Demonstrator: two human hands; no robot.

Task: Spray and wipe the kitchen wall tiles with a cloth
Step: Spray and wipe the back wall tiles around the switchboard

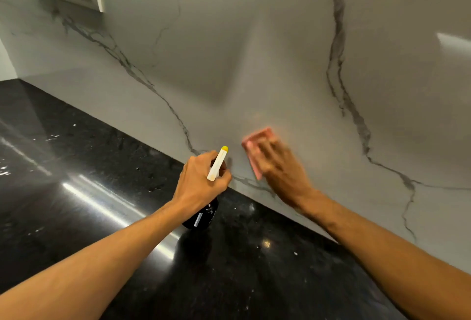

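A person's left hand (201, 179) curled its fingers round the neck of a dark spray bottle (201, 215), held low over the glossy black desk (76, 166) near the wall. The right hand (280, 166), blurred, pressed a pink cloth (254, 141) with straight fingers against the grey-veined wall tiles (254, 52), just above the desk.

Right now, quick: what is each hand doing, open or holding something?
Left hand: closed round the black spray bottle with the white, yellow-tipped nozzle.
Right hand: open and blurred, pressing the pink rectangular cloth against the grey-veined marble wall tile.
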